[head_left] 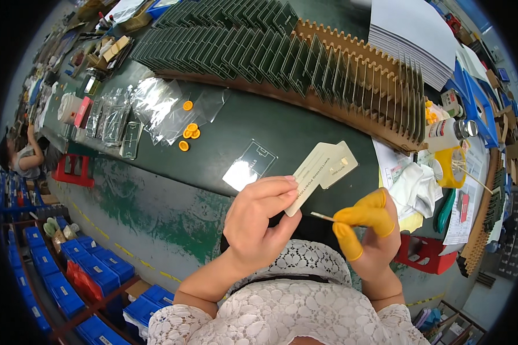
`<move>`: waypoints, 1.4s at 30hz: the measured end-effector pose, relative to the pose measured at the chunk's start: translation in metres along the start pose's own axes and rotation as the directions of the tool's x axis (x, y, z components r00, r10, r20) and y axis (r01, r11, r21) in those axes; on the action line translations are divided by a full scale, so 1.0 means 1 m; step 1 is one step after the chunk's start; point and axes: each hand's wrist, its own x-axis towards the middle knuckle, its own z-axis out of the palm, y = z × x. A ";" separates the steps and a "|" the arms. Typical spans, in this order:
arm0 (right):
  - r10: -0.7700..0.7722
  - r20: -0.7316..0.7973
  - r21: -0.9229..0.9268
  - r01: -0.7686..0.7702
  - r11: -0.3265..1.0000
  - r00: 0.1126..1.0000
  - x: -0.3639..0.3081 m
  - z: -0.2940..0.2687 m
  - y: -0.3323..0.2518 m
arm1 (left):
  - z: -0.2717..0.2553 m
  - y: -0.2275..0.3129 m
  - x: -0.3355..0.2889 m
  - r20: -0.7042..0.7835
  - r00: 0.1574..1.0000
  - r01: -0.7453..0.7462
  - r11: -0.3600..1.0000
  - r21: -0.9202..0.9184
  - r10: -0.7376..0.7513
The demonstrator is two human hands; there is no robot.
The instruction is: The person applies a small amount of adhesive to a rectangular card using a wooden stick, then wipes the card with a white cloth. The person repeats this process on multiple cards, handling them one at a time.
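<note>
My left hand (263, 215) pinches a long cream-coloured plate with printed lettering (308, 173) by its near end, tilted up over the table's front edge. Behind it, and partly covered by it, is a second cream plate (339, 165); whether it touches the first I cannot tell. Yellow finger cots cover several fingers of my right hand (369, 225), which grips a thin pale stick (322, 216) between thumb and fingertip. The stick's tip points left, just short of the held plate. A dark green plate with white lines (252, 165) lies flat beyond my left hand, glare on one end.
Slotted brown racks (362, 75) of upright dark green plates run across the back. Orange finger cots (191, 131) and clear plastic bags (172, 109) lie left. At right are a white cloth (415, 190), a bottle (446, 133), a yellow tape roll (450, 167) and papers.
</note>
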 end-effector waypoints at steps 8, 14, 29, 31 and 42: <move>-0.051 -0.016 -0.064 0.050 0.997 0.999 -0.001 0.010 -0.002 | -0.001 0.002 -0.001 -0.001 1.000 -0.006 1.000 -0.017 0.006; -0.052 -0.022 -0.091 0.050 0.995 0.998 -0.001 0.011 -0.001 | -0.001 0.001 0.000 -0.001 1.000 -0.016 1.000 -0.019 0.016; -0.072 -0.003 -0.118 0.072 0.990 0.997 0.000 0.009 -0.003 | 0.000 0.000 0.001 0.009 1.000 -0.025 1.000 -0.008 0.025; -0.074 0.004 -0.115 0.074 0.991 0.997 -0.001 0.010 -0.004 | 0.000 0.000 0.001 0.007 1.000 -0.025 1.000 -0.008 0.025; -0.085 -0.053 -0.137 0.078 0.988 0.995 -0.001 0.009 -0.001 | -0.001 0.001 0.000 0.001 1.000 -0.013 1.000 -0.009 0.013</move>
